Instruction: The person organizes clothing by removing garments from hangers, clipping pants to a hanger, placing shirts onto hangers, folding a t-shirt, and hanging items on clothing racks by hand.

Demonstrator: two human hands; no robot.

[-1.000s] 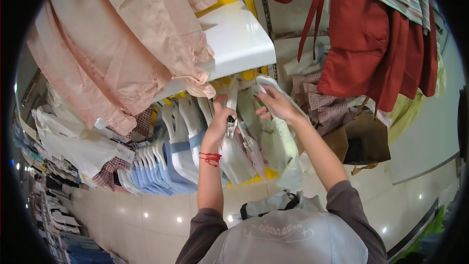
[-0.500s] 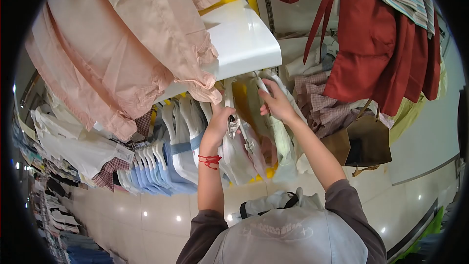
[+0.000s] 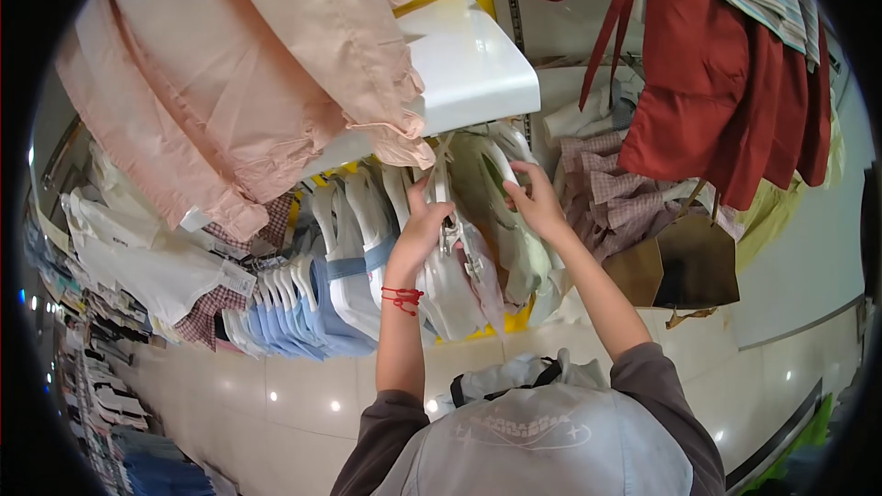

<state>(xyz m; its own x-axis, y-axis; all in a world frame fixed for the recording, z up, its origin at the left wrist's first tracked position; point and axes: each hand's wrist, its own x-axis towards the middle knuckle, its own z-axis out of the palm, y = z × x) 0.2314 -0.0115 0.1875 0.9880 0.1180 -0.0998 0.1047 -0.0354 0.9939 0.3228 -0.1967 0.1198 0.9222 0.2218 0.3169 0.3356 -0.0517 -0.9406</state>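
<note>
Below a white shelf, my left hand (image 3: 425, 228), a red cord on its wrist, closes around a white clip hanger (image 3: 442, 186). Metal clips (image 3: 450, 234) hang beside its fingers, with a white and pinkish garment (image 3: 450, 298) beneath them. To the right, my right hand (image 3: 537, 202) has its thumb and fingers closed at the edge of another white hanger (image 3: 497, 162). From that one hangs a pale green garment (image 3: 525, 262). A gap with sheer pale clothing lies between the two hands.
Peach garments (image 3: 220, 64) drape at upper left and dark red clothing (image 3: 684, 83) at upper right, near the white shelf (image 3: 473, 64). White and blue clothes (image 3: 289, 308) hang in a row at left. A brown paper bag (image 3: 675, 266) is at right.
The view has shifted slightly, moving the shelf and clothes a little to the right. My right hand has moved slightly right, and the pale green garment hangs more spread out. Both hands keep hold.
</note>
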